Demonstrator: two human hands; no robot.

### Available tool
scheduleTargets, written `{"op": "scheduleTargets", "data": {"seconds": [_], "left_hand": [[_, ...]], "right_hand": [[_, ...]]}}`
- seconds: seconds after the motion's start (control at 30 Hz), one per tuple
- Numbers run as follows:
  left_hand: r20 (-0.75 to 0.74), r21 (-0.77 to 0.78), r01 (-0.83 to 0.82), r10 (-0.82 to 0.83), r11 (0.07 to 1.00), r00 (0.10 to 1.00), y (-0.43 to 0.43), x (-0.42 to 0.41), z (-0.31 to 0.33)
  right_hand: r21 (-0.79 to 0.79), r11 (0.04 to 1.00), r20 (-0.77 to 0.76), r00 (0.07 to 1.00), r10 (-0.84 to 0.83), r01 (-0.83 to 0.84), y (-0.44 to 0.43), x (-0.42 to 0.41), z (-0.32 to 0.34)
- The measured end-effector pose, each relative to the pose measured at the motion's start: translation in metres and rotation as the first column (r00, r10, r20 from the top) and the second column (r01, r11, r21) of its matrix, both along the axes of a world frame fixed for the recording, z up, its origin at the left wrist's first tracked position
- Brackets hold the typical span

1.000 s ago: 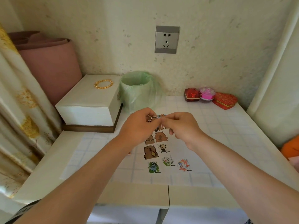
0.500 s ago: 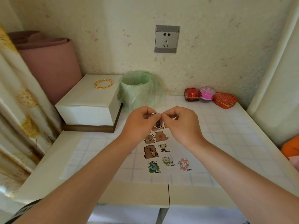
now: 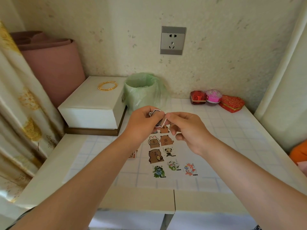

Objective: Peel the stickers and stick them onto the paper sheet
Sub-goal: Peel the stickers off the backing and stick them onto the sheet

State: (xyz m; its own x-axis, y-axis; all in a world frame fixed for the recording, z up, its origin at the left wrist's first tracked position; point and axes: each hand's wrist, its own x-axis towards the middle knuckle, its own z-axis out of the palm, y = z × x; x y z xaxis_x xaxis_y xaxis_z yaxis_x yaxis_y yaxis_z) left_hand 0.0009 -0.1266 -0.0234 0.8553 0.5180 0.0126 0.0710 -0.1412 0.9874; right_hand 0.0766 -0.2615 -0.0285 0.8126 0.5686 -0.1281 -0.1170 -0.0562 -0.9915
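Observation:
A white paper sheet lies on the tabletop and carries several cartoon animal stickers in rows. Above its far end my left hand pinches the white backing of a small sticker between thumb and fingers. My right hand pinches the sticker itself, which hangs partly peeled between the two hands. Both hands hover above the sheet without touching it. A few loose stickers lie at the sheet's left edge, mostly hidden by my left forearm.
A white box with a gold bracelet stands at the back left. A green-lined bin is behind my hands. Red and pink small boxes sit at the back right. A curtain hangs on the left.
My hands have drawn slightly apart. The sticker has come further off its backing and now hangs between the fingers.

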Motion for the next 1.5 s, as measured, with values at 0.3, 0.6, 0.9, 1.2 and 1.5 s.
{"op": "scheduleTargets", "data": {"seconds": [0.3,0.6,0.9,1.2,1.5], "left_hand": [[-0.005,0.082,-0.024,0.025,0.996,1.000,-0.0011,0.0011,-0.0050],[-0.003,0.090,-0.011,0.011,0.996,1.000,-0.0009,0.0008,-0.0019],[0.016,0.124,-0.019,0.017,0.992,1.000,-0.0050,0.0003,-0.0035],[0.017,0.233,-0.016,0.012,0.972,1.000,-0.0040,0.0018,-0.0061],[0.008,0.041,0.024,-0.024,0.999,1.000,0.0014,0.0023,-0.0049]], "right_hand": [[-0.134,0.988,0.236,0.971,-0.042,0.076,0.0022,-0.0053,-0.0012],[-0.159,0.987,0.186,0.983,0.001,0.029,-0.0015,0.0021,0.0004],[-0.181,0.979,0.498,0.867,0.013,0.089,0.0002,-0.0056,-0.0027],[-0.215,0.972,0.561,0.827,0.042,0.097,-0.0005,-0.0019,-0.0044],[-0.094,0.996,0.221,0.975,0.024,-0.004,-0.0034,-0.0015,0.0035]]}}
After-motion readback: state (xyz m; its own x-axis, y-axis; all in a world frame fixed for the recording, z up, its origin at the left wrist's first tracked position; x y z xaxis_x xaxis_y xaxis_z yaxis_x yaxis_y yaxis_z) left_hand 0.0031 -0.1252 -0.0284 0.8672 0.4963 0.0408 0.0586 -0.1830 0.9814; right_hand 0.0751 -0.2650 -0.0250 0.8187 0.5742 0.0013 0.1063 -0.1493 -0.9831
